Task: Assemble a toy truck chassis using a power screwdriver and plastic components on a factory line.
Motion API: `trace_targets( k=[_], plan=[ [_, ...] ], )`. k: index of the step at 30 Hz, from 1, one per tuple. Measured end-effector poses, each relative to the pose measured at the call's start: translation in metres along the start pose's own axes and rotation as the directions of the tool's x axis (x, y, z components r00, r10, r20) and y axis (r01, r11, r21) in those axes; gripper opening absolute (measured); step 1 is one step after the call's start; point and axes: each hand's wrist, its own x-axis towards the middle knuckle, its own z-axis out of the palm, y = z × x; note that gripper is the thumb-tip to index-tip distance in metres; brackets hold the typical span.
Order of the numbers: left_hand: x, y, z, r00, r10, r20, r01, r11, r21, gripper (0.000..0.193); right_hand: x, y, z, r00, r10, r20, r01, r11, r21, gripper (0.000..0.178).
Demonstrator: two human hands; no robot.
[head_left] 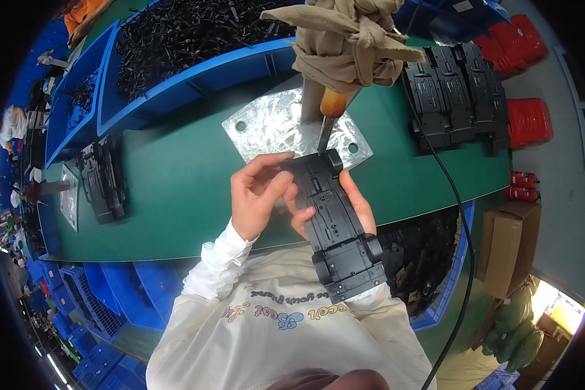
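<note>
A black plastic toy car chassis lies tilted across my hands, with a wheel showing at its upper right corner and others near its lower end. My right hand holds it from beneath, its fingers wrapped round both long edges. My left hand has its thumb and fingers closed at the chassis's upper left edge; whether a small part is between them is hidden. Just above the chassis's top end, a tool with an orange handle points its metal shaft down. Beige cloth is tied round the stand holding it.
A metal base plate lies on the green table. Blue bins of small black parts stand at the back left. More black chassis lie left and right. A black cable hangs down at right, near a cardboard box.
</note>
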Motion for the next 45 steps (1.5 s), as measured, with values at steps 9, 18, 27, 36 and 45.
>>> trace_targets(
  k=[9,18,27,36,45],
  plan=[
    [0.0001,0.0012,0.0008,1.000,-0.008,0.002,0.008,1.000,-0.003,0.030,0.0000,-0.0016,-0.0004,1.000,0.008,0.006,-0.008,1.000,-0.008,0.051],
    [0.0002,0.0000,0.0005,1.000,0.004,-0.006,-0.004,1.000,0.006,0.029,-0.0005,-0.0013,0.0002,1.000,0.022,0.022,-0.022,1.000,0.006,0.050],
    [0.0001,0.0002,0.0012,1.000,0.005,-0.007,-0.005,1.000,0.009,0.029,-0.0001,-0.0019,-0.0017,0.999,0.016,0.032,-0.016,1.000,0.000,0.049],
    [0.0002,-0.0001,0.0016,1.000,0.020,-0.014,-0.020,1.000,0.022,0.030,-0.0003,-0.0016,-0.0002,1.000,0.027,0.011,-0.027,0.999,0.031,0.048],
    [0.0003,0.0002,0.0030,1.000,0.012,-0.008,-0.011,1.000,0.028,0.029,-0.0022,-0.0027,0.0000,0.999,0.026,0.021,-0.026,0.999,0.024,0.048]
  ],
)
